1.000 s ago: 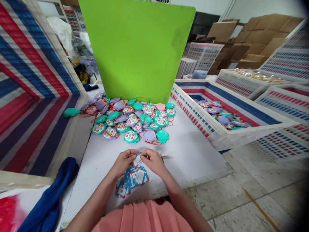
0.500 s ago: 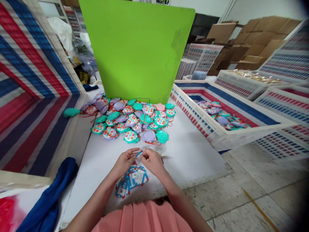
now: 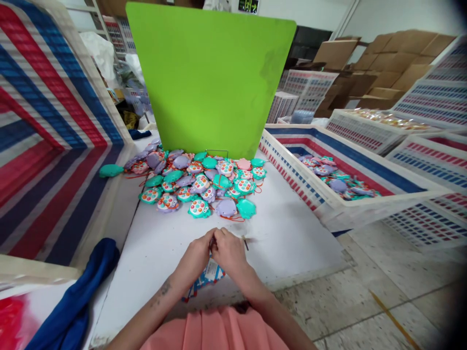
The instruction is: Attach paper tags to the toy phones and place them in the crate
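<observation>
My left hand (image 3: 197, 252) and my right hand (image 3: 229, 249) meet over the front of the white table (image 3: 292, 243), fingers curled and pressed together. What lies between their fingertips is hidden. Just below them, partly covered by my left arm, is a small pile of blue-and-white printed cards (image 3: 210, 272) with red corners. Beyond my hands spreads a heap of turtle-shaped toys (image 3: 199, 208) in teal, purple and pink, several with coloured dots and red cords. Beside my right hand lies a thin dark stick-like piece (image 3: 245, 242).
A green board (image 3: 215, 82) stands upright behind the toys. To the right, a striped crate (image 3: 321, 204) holds more toys. A large striped crate (image 3: 65, 194) lies on its side at the left, with a blue cloth (image 3: 87, 287) near it. Cardboard boxes (image 3: 397, 63) are stacked at the back.
My hands have come together and turned inward; the card visible between them before is now out of sight. My left forearm now covers more of the card pile.
</observation>
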The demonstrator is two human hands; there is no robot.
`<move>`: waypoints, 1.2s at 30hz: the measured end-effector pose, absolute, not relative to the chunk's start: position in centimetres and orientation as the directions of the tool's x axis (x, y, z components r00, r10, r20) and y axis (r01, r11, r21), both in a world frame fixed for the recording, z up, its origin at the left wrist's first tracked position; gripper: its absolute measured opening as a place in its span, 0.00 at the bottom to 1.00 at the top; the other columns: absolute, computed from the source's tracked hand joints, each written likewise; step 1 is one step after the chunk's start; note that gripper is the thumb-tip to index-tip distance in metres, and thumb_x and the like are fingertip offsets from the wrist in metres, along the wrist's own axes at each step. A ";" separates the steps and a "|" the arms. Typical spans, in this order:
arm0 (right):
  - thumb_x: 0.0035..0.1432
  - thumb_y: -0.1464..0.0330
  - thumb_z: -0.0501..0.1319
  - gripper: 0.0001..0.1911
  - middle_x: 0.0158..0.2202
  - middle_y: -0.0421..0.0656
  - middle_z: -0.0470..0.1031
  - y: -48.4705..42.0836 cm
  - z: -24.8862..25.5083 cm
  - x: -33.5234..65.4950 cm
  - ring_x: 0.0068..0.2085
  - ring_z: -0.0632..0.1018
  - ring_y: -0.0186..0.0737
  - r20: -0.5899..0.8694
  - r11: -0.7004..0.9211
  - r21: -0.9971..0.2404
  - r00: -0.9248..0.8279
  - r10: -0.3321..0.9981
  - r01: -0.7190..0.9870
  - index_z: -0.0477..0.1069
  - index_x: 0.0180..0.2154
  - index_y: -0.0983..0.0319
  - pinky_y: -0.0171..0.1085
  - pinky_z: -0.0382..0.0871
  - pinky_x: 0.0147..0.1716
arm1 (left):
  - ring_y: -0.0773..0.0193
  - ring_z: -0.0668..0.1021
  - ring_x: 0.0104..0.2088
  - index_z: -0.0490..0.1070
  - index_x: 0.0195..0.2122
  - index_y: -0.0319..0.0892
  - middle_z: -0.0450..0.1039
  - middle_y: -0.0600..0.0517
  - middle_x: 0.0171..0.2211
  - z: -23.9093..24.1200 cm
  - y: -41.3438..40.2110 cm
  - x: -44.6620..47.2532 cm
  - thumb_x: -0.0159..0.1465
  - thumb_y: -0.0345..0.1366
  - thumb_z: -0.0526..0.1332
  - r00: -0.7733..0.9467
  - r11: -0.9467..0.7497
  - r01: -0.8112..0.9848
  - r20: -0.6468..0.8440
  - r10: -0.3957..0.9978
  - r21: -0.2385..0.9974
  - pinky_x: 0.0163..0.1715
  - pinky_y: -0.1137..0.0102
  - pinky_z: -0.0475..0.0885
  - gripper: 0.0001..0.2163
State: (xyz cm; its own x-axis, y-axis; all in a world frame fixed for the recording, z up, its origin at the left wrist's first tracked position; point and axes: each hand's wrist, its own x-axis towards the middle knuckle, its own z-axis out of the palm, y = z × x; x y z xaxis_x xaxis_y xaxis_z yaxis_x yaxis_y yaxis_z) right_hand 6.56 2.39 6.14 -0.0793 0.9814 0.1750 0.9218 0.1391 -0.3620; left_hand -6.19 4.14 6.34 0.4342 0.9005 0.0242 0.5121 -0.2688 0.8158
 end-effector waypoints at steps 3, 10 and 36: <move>0.53 0.73 0.56 0.03 0.30 0.42 0.72 2.8 5.7 7.2 0.31 0.72 0.38 0.193 0.122 -0.503 -0.026 0.981 0.856 0.67 0.30 0.60 0.33 0.58 0.28 | 0.57 0.76 0.47 0.67 0.52 0.43 0.74 0.46 0.47 6.4 4.6 -6.8 0.61 0.32 0.51 0.431 -0.187 0.376 0.007 0.902 0.907 0.45 0.64 0.70 0.18; 0.53 0.72 0.56 0.05 0.22 0.36 0.68 3.6 4.1 8.2 0.24 0.68 0.32 0.097 0.118 -0.923 -0.076 0.992 0.366 0.69 0.26 0.61 0.30 0.59 0.24 | 0.57 0.77 0.43 0.71 0.48 0.39 0.75 0.46 0.46 5.3 6.3 -8.8 0.58 0.37 0.57 0.499 0.035 0.174 -0.119 0.859 0.984 0.39 0.65 0.73 0.17; 0.53 0.65 0.60 0.10 0.19 0.34 0.64 3.7 4.2 7.9 0.21 0.66 0.30 0.025 0.035 -0.997 -0.135 0.991 0.073 0.72 0.36 0.64 0.30 0.59 0.22 | 0.59 0.70 0.38 0.65 0.35 0.42 0.68 0.48 0.36 7.8 4.7 -7.9 0.66 0.33 0.48 0.457 -0.562 0.600 0.332 0.825 0.570 0.39 0.63 0.67 0.08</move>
State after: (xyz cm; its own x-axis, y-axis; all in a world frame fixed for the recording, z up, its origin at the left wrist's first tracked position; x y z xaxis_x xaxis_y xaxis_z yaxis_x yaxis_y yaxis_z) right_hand 7.94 3.67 4.18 -0.1349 0.9906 0.0245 0.0734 0.0347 -0.9967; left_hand -7.94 4.74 7.85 0.4571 0.8250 0.3324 0.5997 -0.5619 0.5697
